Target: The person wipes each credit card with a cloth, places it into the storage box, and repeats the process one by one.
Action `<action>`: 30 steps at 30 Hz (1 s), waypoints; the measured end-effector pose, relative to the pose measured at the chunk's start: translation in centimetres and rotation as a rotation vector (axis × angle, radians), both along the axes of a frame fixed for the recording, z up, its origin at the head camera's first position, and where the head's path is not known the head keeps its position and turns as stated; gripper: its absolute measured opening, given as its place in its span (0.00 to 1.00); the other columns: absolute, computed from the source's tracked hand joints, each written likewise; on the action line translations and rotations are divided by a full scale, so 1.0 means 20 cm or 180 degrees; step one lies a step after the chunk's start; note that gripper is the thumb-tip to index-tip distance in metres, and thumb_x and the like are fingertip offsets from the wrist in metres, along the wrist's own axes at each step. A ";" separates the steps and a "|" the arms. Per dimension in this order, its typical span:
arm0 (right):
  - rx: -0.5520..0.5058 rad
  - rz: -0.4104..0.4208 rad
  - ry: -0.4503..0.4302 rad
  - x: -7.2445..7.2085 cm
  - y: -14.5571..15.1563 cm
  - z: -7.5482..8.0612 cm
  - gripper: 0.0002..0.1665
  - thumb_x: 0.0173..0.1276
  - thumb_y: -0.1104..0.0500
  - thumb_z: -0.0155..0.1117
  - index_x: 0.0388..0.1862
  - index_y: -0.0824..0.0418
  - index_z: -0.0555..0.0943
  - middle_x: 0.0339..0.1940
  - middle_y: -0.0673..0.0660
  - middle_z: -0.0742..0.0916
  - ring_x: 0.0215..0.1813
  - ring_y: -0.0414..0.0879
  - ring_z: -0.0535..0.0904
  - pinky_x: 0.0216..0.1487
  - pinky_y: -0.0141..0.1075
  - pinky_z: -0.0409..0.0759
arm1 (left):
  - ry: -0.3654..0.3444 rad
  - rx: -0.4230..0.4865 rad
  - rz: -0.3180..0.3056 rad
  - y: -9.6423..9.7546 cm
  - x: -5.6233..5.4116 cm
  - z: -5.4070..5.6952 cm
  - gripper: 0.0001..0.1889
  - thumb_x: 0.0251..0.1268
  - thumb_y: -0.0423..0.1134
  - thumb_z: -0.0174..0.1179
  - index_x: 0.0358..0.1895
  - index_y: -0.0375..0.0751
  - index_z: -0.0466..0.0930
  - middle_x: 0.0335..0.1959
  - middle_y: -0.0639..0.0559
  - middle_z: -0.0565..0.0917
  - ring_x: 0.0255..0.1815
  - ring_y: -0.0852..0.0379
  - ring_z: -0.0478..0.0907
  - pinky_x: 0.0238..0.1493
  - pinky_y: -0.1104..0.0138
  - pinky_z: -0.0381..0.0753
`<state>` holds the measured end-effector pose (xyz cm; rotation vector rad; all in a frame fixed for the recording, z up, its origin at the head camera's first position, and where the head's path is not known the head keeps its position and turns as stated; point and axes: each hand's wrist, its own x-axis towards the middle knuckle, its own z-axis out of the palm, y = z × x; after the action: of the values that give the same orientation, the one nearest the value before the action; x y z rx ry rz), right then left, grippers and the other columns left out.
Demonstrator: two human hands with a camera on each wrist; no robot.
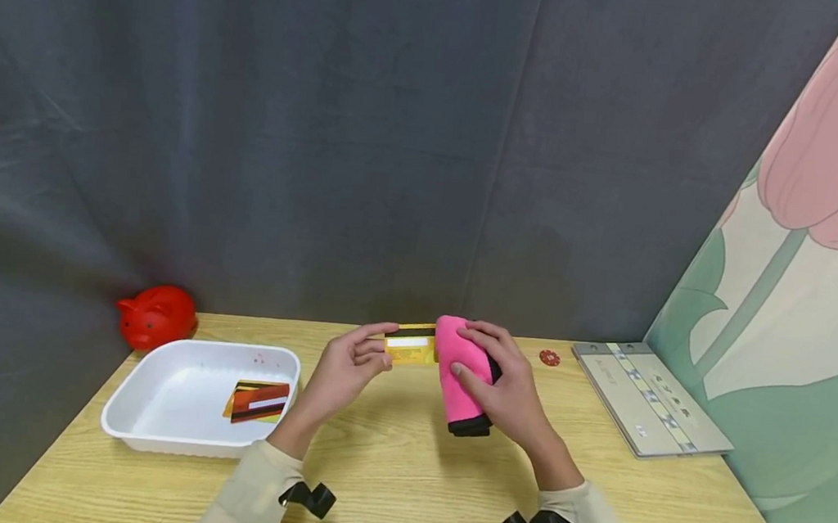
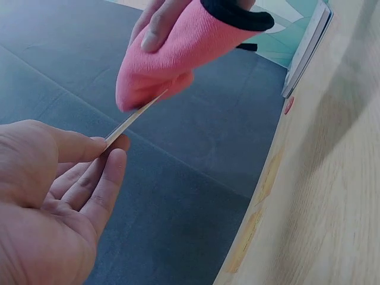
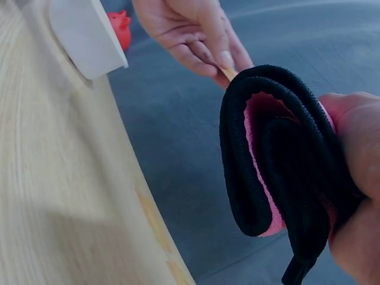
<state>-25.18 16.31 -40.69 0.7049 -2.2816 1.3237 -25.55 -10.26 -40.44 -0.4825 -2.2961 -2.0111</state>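
Note:
My left hand (image 1: 348, 364) pinches a yellow card (image 1: 412, 348) with a black stripe and a white strip by its left end, between thumb and fingers. My right hand (image 1: 504, 377) grips a folded pink cloth (image 1: 460, 380) with black edging. The cloth overlaps the card's right end in the head view. Seen edge-on in the left wrist view, the card (image 2: 133, 122) reaches up to the cloth (image 2: 172, 53). In the right wrist view the cloth's folded black edges (image 3: 285, 154) face the camera and hide most of the card. Both hands are raised above the table.
A white tray (image 1: 153, 443) stands at the left, with several cards (image 1: 260, 402) lying in its right part. Behind it sits a red piggy bank (image 1: 158, 317). A red chip (image 1: 549, 358) and a grey ring-bound album (image 1: 648, 399) lie at the right of the wooden table (image 1: 387, 481).

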 end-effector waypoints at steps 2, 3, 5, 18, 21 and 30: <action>0.0047 0.0005 0.0020 0.00 -0.01 -0.01 0.28 0.66 0.60 0.76 0.65 0.52 0.82 0.69 0.55 0.79 0.68 0.51 0.76 0.56 0.32 0.83 | 0.0012 0.0010 -0.0011 0.01 0.00 0.00 0.25 0.69 0.28 0.64 0.69 0.43 0.78 0.53 0.37 0.89 0.50 0.47 0.89 0.50 0.71 0.86; 0.0071 0.0004 0.0033 0.00 -0.02 -0.01 0.28 0.66 0.59 0.76 0.65 0.51 0.82 0.68 0.54 0.80 0.69 0.52 0.76 0.57 0.33 0.83 | 0.0023 0.0015 -0.0012 0.01 0.01 0.00 0.25 0.69 0.28 0.65 0.69 0.42 0.78 0.53 0.36 0.89 0.50 0.49 0.89 0.50 0.71 0.87; 0.0109 0.0020 0.0032 0.01 -0.04 -0.02 0.28 0.65 0.59 0.76 0.65 0.51 0.82 0.69 0.54 0.80 0.69 0.52 0.76 0.57 0.34 0.83 | 0.0037 0.0031 -0.0036 0.02 0.01 -0.01 0.25 0.69 0.28 0.65 0.69 0.41 0.78 0.53 0.35 0.89 0.49 0.50 0.89 0.50 0.71 0.87; 0.0220 0.0347 0.0205 0.07 -0.16 -0.03 0.28 0.63 0.62 0.77 0.63 0.53 0.83 0.68 0.55 0.80 0.69 0.54 0.77 0.62 0.40 0.83 | 0.0080 -0.0085 -0.0173 0.06 0.02 -0.03 0.26 0.72 0.29 0.63 0.71 0.42 0.75 0.54 0.36 0.88 0.54 0.47 0.88 0.53 0.68 0.87; 0.0228 0.0373 0.0237 0.07 -0.16 -0.03 0.28 0.63 0.62 0.77 0.63 0.53 0.83 0.67 0.56 0.81 0.68 0.54 0.78 0.61 0.40 0.84 | 0.0084 -0.0119 -0.0162 0.06 0.02 -0.03 0.26 0.72 0.29 0.63 0.72 0.43 0.75 0.54 0.37 0.88 0.53 0.49 0.89 0.53 0.69 0.87; 0.0248 0.0155 0.0083 0.04 -0.10 -0.02 0.28 0.64 0.60 0.77 0.64 0.52 0.83 0.68 0.54 0.80 0.68 0.52 0.78 0.57 0.39 0.85 | 0.0075 -0.0112 -0.0193 0.06 0.02 -0.03 0.25 0.72 0.28 0.62 0.70 0.45 0.77 0.53 0.38 0.88 0.53 0.49 0.88 0.53 0.64 0.88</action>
<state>-24.33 14.34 -41.02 0.8036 -2.3197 1.2454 -25.15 -9.03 -41.10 -0.5819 -2.3342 -1.9832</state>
